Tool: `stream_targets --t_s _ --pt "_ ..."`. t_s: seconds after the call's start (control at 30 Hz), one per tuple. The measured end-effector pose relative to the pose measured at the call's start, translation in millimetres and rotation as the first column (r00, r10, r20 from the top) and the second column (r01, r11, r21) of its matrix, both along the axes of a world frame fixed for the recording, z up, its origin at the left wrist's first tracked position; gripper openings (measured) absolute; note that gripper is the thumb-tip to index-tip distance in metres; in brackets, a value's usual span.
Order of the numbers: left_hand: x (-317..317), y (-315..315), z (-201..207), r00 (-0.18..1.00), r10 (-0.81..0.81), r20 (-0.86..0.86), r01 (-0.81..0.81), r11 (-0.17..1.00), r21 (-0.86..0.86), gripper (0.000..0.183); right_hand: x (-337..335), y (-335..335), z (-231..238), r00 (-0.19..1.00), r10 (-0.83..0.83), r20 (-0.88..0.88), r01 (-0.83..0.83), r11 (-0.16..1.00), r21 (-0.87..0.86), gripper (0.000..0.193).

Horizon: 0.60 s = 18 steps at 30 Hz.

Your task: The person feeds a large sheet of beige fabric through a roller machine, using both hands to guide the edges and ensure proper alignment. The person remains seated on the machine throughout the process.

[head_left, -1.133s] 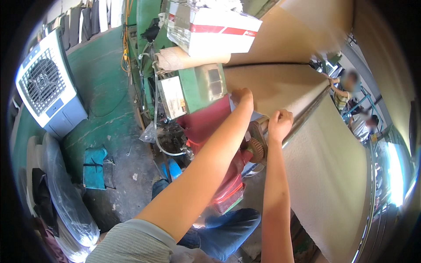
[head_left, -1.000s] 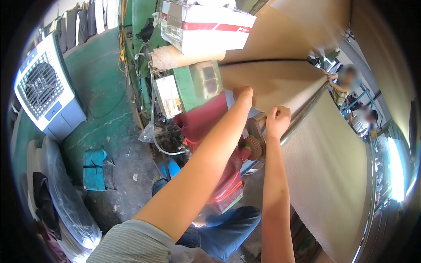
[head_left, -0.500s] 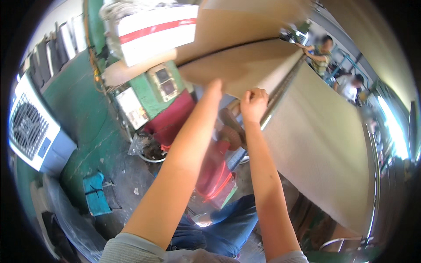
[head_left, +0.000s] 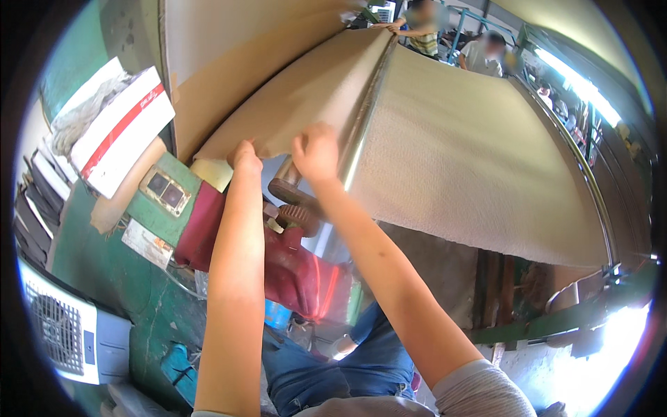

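A wide beige sheet of cloth-like material [head_left: 295, 90] rises toward the far side, its near edge in front of me. My left hand [head_left: 246, 158] is closed on the near edge at its left part. To the right, my right hand [head_left: 317, 151] is curled at the same edge, beside a shiny metal roller [head_left: 363, 118]; its fingertips are partly hidden. Beyond that roller a broad beige stretch of material [head_left: 472, 146] slopes down to the right. Below my hands are a brown roller end [head_left: 286, 186] and a rusty gear [head_left: 295, 215].
A co-worker [head_left: 422, 31] holds the sheet's far end; another person [head_left: 484, 55] is farther right. At left stand a green control box [head_left: 158, 201], a white carton with a red stripe [head_left: 125, 132] and an air cooler [head_left: 66, 333]. Dark red cloth [head_left: 292, 271] covers machine parts below.
My view has swung to the right, so the carton and control box now appear farther left. Both hands stay at the sheet's near edge, and its left flap looks more spread out.
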<state>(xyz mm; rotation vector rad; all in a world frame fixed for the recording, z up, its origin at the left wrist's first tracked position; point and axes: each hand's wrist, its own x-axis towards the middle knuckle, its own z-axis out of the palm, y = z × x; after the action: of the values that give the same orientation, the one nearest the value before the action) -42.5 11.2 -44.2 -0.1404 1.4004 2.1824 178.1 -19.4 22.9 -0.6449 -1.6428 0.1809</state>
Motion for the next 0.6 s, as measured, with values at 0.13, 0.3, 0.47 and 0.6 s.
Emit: stream_targets --t_s 0.13,0.3,0.47,0.6 --pt "62.8 2.2 24.7 0.997 0.021 0.071 -0.02 1.0 -0.011 0.031 27.6 21.8 -9.8 0.995 -0.095 0.022 0.096 0.995 -0.014 0.01" --pt "42.1 3.6 4.7 0.912 -0.391 -0.126 0.397 0.917 0.028 0.025 28.4 14.8 -4.9 0.994 -0.085 0.061 0.09 0.992 -0.086 0.015" --pt "14.4 7.2 -0.8 0.846 -0.521 -0.114 0.514 0.854 -0.086 0.029 24.4 8.5 -0.2 0.994 -0.107 -0.02 0.106 0.994 -0.038 0.011" --pt "24.1 8.4 9.7 0.95 -0.31 0.029 0.311 0.949 -0.06 0.025 31.4 11.8 -0.3 0.992 -0.119 -0.036 0.117 0.993 -0.03 0.009"
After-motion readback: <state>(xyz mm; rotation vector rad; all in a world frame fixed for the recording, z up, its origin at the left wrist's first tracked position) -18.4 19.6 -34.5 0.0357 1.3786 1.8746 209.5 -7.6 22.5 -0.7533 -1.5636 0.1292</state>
